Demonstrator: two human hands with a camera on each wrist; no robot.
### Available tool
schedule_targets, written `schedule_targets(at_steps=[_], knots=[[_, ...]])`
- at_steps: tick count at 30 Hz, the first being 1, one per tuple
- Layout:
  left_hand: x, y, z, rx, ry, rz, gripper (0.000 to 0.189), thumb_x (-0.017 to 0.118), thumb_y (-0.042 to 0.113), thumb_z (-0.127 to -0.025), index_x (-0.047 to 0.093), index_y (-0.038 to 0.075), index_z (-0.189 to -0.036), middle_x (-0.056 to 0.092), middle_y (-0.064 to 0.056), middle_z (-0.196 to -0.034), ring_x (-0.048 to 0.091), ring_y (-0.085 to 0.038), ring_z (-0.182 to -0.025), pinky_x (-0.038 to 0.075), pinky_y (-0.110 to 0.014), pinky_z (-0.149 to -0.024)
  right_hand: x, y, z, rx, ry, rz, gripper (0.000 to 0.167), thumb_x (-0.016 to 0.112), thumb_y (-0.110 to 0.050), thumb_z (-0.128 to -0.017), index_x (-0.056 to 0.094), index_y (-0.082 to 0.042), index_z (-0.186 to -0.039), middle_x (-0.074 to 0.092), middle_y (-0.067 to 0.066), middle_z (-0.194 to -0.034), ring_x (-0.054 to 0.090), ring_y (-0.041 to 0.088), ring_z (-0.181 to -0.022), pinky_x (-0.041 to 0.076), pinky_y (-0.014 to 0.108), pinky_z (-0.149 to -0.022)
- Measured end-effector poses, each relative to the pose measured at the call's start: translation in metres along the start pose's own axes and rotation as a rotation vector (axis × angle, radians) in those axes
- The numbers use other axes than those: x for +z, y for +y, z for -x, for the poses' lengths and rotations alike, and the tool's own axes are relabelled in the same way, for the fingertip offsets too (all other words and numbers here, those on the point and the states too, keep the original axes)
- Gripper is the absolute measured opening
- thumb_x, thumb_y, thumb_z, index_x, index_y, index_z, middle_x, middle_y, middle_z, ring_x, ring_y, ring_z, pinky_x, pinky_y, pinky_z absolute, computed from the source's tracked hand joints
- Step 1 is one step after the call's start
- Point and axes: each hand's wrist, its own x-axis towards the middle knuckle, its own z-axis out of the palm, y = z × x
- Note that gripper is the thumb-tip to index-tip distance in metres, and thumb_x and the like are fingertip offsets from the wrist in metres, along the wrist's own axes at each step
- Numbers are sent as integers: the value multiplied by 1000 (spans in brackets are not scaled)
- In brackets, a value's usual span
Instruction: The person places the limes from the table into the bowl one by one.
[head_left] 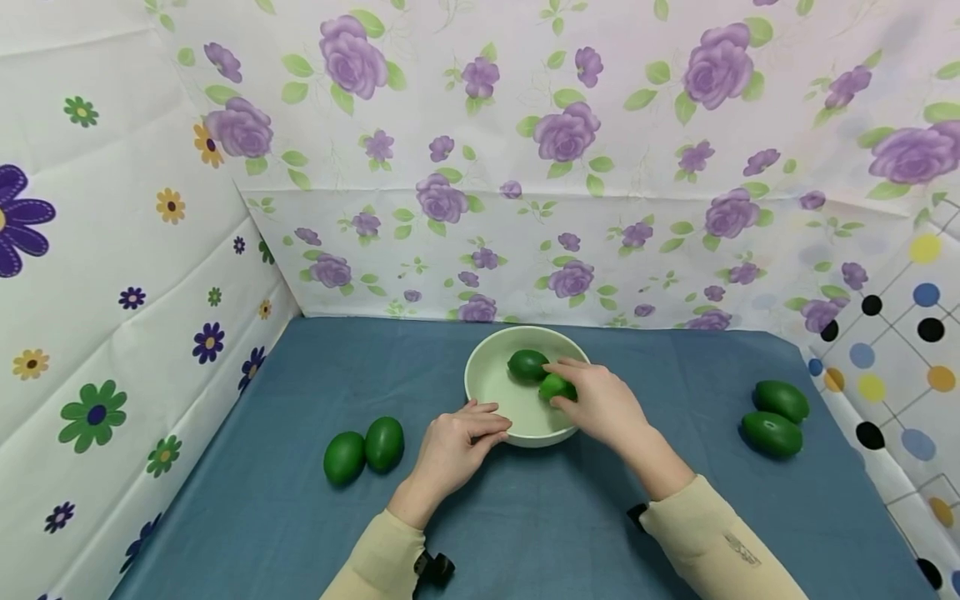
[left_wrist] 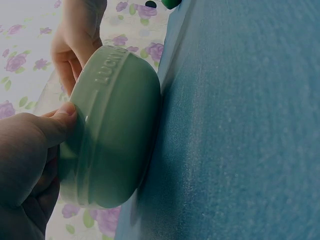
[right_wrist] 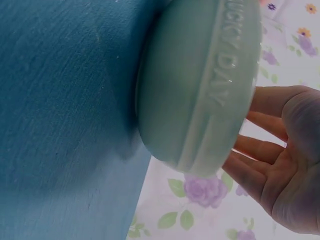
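A pale green bowl (head_left: 487, 367) with raised lettering on its outer wall stands near the back of the blue cloth. My left hand (head_left: 459, 442) grips its near left rim, the thumb (left_wrist: 66, 114) pressed at the edge in the left wrist view. Reaching in over the right side, my right hand (head_left: 600, 400) holds a bright green lime (head_left: 553, 388) between thumb and fingers. Beside that one, a darker green lime (head_left: 527, 366) lies in the bowl. In the right wrist view the bowl wall (right_wrist: 200, 100) hides the fingertips of my right hand (right_wrist: 280, 165) and what they hold.
Two smooth, dark green oval fruits (head_left: 345, 458) lie side by side left of my left hand. Another pair of longer green fruits (head_left: 772, 434) is near the right edge of the blue cloth (head_left: 525, 525). Flowered sheets (head_left: 645, 158) hang behind and at the left.
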Motion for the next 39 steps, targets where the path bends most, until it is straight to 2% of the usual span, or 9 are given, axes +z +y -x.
schedule_targets(at_steps=[5, 7, 10, 15, 20, 25, 30, 39], knots=[[-1, 2, 0, -2, 6, 9, 16, 84, 14, -94, 87, 15, -110, 82, 4, -107, 72, -17, -122, 52, -48, -117, -9, 5, 13, -1, 74, -79, 53, 87, -16, -94, 70, -11, -144, 64, 18, -147, 65, 40, -129, 64, 57, -93], [-1, 2, 0, 1, 10, 12, 15, 85, 14, -94, 87, 14, -109, 82, 3, -106, 72, -17, -122, 52, -48, -117, -13, 10, 19, 5, 103, -105, 52, 86, -16, -95, 70, -12, -144, 63, 18, -148, 65, 40, -130, 65, 55, -88], [-1, 2, 0, -2, 9, 16, 15, 85, 13, -94, 87, 12, -109, 82, 3, -106, 72, -17, -122, 51, -46, -118, -18, 19, 30, 21, 150, -130, 50, 84, -15, -96, 70, -12, -144, 62, 18, -150, 66, 40, -128, 65, 53, -84], [-1, 2, -1, 2, 9, -1, 15, 85, 14, -94, 87, 13, -109, 82, 4, -106, 72, -16, -122, 48, -38, -121, -27, 35, 49, 62, 221, -161, 48, 83, -14, -97, 71, -11, -143, 63, 17, -149, 70, 42, -122, 65, 57, -92], [-2, 3, -2, -4, 8, 1, 15, 85, 14, -94, 87, 12, -109, 82, 3, -106, 72, -16, -122, 47, -36, -121, -36, 51, 66, 92, 269, -160, 48, 84, -11, -96, 72, -12, -142, 65, 18, -147, 72, 44, -116, 65, 58, -91], [-3, 4, -2, -11, 8, 9, 15, 85, 13, -94, 87, 12, -109, 82, 3, -105, 72, -16, -122, 50, -44, -119, -45, 67, 83, 141, 291, -138, 47, 83, -13, -97, 71, -12, -143, 65, 19, -146, 73, 45, -113, 65, 60, -90], [-2, 4, -1, -13, 0, 10, 15, 84, 13, -95, 87, 12, -109, 82, 3, -106, 71, -16, -122, 50, -42, -119, -48, 84, 97, 209, 307, -127, 47, 81, -17, -99, 70, -11, -144, 61, 24, -148, 72, 47, -112, 65, 61, -88], [-1, 4, -1, -8, 4, -1, 16, 85, 13, -94, 87, 12, -110, 82, 2, -106, 72, -17, -122, 51, -44, -118, -47, 100, 104, 247, 290, -119, 47, 79, -21, -102, 68, -11, -146, 59, 27, -149, 70, 51, -114, 64, 63, -88]])
